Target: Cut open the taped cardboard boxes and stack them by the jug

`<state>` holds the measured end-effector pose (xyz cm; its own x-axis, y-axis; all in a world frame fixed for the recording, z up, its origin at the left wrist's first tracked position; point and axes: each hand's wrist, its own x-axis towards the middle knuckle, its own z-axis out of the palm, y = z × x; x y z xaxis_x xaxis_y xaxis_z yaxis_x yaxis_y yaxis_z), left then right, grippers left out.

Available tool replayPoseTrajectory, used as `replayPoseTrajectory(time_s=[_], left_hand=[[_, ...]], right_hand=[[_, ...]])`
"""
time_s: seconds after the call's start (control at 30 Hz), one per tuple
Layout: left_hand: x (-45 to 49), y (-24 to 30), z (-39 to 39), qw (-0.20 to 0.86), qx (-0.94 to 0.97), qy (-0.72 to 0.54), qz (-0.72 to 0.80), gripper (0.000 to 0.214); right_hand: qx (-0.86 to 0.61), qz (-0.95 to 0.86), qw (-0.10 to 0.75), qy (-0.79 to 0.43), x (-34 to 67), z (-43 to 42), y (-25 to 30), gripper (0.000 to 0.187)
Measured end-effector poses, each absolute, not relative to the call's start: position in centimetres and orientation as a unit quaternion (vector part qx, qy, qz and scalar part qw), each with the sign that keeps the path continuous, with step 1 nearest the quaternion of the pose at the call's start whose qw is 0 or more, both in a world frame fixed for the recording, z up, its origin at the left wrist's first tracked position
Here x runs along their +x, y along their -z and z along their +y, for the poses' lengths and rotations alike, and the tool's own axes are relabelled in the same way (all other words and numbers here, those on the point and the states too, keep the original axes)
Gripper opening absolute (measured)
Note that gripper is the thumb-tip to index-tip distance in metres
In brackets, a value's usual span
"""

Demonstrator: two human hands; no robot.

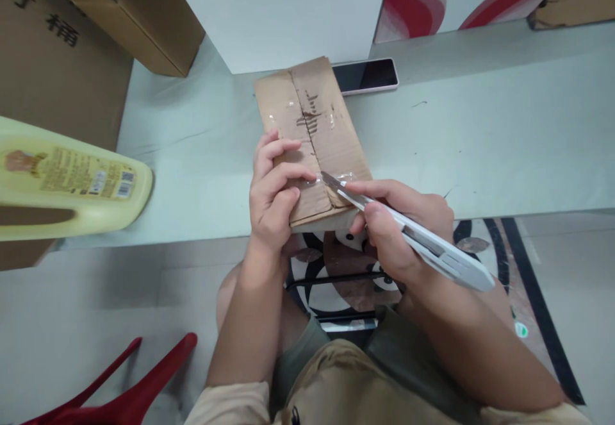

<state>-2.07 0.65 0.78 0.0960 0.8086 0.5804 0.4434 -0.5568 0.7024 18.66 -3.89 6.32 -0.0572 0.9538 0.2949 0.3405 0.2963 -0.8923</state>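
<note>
My right hand point(396, 245) grips a white utility knife point(446, 258), blade at the centre seam of a rectangular brown cardboard box point(331, 133); my left hand point(270, 204) holds the box near the pale-green table's point(480, 130) edge.

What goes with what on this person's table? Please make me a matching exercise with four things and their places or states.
Things
1. Left hand
2. Utility knife
3. Phone
4. Bottle

Places and states
A. Lying flat, partly hidden by the small cardboard box
B. Pale yellow, at the left edge of the picture
C. Fingers on top of the small cardboard box
D. Held in the right hand

Right pairs: 1-C, 2-D, 3-A, 4-B
</note>
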Motion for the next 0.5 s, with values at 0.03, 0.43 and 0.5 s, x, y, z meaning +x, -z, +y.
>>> replayPoseTrajectory(time_s=[0.03,0.43,0.5], left_hand=[[-2.08,-0.79,0.64,0.181,0.717,-0.514,0.436,0.04],[-1.98,-0.69,0.64,0.181,0.725,-0.518,0.417,0.036],[-1.92,-0.7,0.6,0.177,0.726,-0.508,0.429,0.04]], right_hand=[[-0.498,-0.652,0.47,-0.326,18.68,-3.85,-6.37,0.022],[-0.489,-0.658,0.467,-0.331,18.85,-3.84,-6.61,0.021],[-0.489,-0.646,0.484,-0.329,18.83,-4.01,-6.38,0.021]])
